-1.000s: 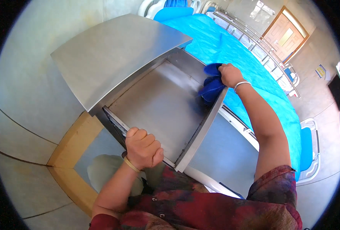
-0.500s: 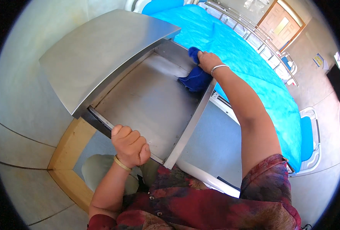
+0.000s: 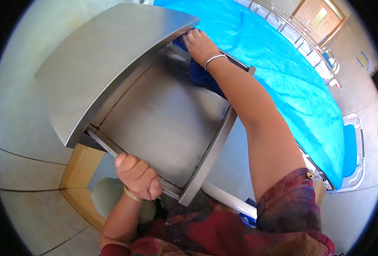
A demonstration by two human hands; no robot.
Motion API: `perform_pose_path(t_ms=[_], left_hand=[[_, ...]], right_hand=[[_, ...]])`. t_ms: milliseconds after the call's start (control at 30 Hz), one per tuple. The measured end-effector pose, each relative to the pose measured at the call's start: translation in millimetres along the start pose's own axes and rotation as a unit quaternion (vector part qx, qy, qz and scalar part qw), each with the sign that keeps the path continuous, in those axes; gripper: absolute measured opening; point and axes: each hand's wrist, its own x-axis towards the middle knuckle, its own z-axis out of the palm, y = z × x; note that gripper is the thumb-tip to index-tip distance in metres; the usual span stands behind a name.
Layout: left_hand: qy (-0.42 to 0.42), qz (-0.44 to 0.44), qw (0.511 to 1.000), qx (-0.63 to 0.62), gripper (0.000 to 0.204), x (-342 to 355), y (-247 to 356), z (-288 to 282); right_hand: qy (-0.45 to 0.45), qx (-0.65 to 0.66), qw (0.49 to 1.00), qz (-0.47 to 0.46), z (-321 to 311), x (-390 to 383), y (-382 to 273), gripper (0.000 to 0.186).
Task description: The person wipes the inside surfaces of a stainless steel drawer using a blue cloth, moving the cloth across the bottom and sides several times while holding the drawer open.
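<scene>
A metal drawer [image 3: 167,128] stands pulled out from under a stainless steel cabinet top [image 3: 116,47]. My left hand [image 3: 138,177] is closed around the drawer's near side wall, with a yellowish bangle at the wrist. At the drawer's far side, close under the cabinet top's edge, my right hand [image 3: 201,46] grips a dark blue cloth [image 3: 204,77]. Part of the cloth hangs down inside the drawer beneath my wrist, which wears a silver bangle. My forearm hides some of the cloth and the far side wall.
Beyond the drawer lies a bed with a shiny blue cover [image 3: 278,81] and a metal side rail [image 3: 289,27]. A white and blue bed end panel [image 3: 352,149] is at the right. The wall [image 3: 18,115] rises close on the left, and a wooden door [image 3: 319,19] is far off.
My right hand has moved with the blue cloth along the far side wall, from the drawer's front toward the cabinet. My left hand keeps its grip on the near wall.
</scene>
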Motion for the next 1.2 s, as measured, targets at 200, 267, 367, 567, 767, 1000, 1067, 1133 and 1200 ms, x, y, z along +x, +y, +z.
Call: perform_pose_path(t_ms=[200, 267, 367, 567, 767, 1000, 1067, 1133, 1200], left_hand=[[-0.010, 0.009, 1.000, 0.007, 0.026, -2, 3, 0], [-0.011, 0.011, 1.000, 0.004, 0.026, 1, 6, 0], [-0.013, 0.009, 1.000, 0.005, 0.026, 1, 6, -2], [-0.003, 0.016, 1.000, 0.004, 0.027, -6, 1, -3], [0.019, 0.023, 1.000, -0.005, 0.027, -5, 0, -2], [0.017, 0.022, 1.000, 0.002, 0.025, -4, 0, 1], [0.012, 0.019, 1.000, 0.003, 0.024, -3, -1, 2], [0.011, 0.024, 1.000, 0.000, 0.024, -5, -1, 1], [0.019, 0.017, 1.000, -0.003, 0.023, -6, 1, 0]], right_hand=[[-0.101, -0.027, 0.978, -0.179, -13, -8, -32, 0.032], [-0.028, 0.117, 0.987, -0.105, 12, -16, -53, 0.031], [-0.143, 0.169, 0.975, -0.026, 3, -12, -52, 0.028], [-0.412, 0.262, 0.872, -0.012, -42, -15, -23, 0.029], [-0.455, 0.279, 0.845, 0.042, -43, -74, 39, 0.035], [-0.206, 0.301, 0.920, 0.144, -87, -114, 71, 0.029], [-0.212, 0.300, 0.910, 0.192, -104, -112, 73, 0.027], [-0.310, 0.466, 0.807, 0.188, -126, -102, 63, 0.024], [-0.314, 0.507, 0.798, 0.084, -148, -106, 30, 0.029]])
